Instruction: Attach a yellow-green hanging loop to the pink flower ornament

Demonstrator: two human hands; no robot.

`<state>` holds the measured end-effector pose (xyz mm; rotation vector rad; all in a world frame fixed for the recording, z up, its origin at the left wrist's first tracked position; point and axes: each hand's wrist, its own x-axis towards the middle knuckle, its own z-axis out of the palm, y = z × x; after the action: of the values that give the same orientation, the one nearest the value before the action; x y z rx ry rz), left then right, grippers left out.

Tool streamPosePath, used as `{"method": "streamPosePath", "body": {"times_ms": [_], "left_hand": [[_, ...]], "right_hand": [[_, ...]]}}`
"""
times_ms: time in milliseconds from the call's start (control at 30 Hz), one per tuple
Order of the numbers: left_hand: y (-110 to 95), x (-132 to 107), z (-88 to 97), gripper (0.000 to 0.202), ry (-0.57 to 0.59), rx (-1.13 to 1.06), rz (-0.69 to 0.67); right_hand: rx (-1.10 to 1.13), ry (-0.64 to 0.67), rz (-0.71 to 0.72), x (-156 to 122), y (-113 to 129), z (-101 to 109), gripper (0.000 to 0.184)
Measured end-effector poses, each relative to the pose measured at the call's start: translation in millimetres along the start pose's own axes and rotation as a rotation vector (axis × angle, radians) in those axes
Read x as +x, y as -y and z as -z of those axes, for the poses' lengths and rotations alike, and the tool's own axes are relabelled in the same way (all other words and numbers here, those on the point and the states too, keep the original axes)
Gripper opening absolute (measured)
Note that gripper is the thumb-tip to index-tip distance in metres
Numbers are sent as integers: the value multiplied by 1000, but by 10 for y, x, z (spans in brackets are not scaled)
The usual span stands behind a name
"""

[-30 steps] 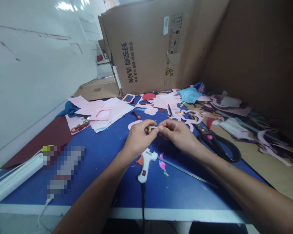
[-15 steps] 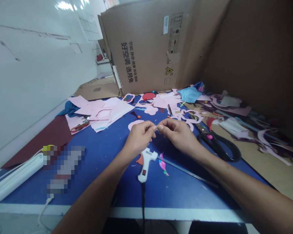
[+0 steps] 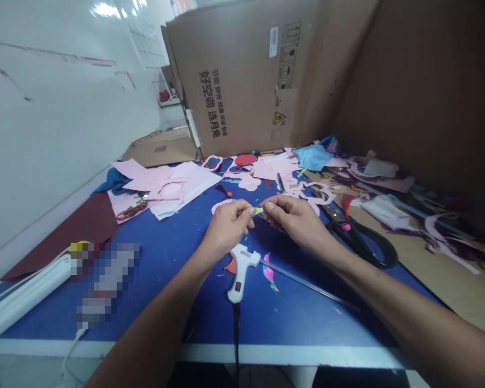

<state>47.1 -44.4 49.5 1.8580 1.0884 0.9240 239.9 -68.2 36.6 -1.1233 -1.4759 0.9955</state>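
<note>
My left hand [image 3: 228, 225] and my right hand [image 3: 297, 220] meet above the blue table [image 3: 178, 237]. Both pinch a small yellow-green strip [image 3: 259, 210] between thumb and fingers, one hand at each end. Just below the hands lies a white hot glue gun [image 3: 240, 268], with its black cord running off the near edge. A small pink and green paper piece [image 3: 270, 274] and a thin grey rod [image 3: 307, 284] lie beside the gun.
Black-handled scissors [image 3: 361, 241] lie right of my right hand. Pink paper sheets [image 3: 173, 184] and cut-outs [image 3: 307, 191] litter the back of the table. A large cardboard box [image 3: 258, 75] stands behind. A white power strip [image 3: 24, 297] sits at the near left edge.
The hands have shifted slightly. The yellow-green strip, curled a second ago and nearly hidden half a second ago, now shows as a short piece between the fingertips.
</note>
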Motion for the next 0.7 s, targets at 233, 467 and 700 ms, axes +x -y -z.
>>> {"method": "streamPosePath", "body": {"times_ms": [233, 467, 700], "left_hand": [[28, 10, -21, 27, 19, -31, 14], [96, 79, 36, 43, -116, -208, 79], [57, 52, 10, 31, -94, -201, 72]], "right_hand": [[-46, 14, -8, -9, 2, -3, 30], [47, -30, -39, 15, 5, 26, 37], [51, -38, -23, 6, 11, 18, 39]]}}
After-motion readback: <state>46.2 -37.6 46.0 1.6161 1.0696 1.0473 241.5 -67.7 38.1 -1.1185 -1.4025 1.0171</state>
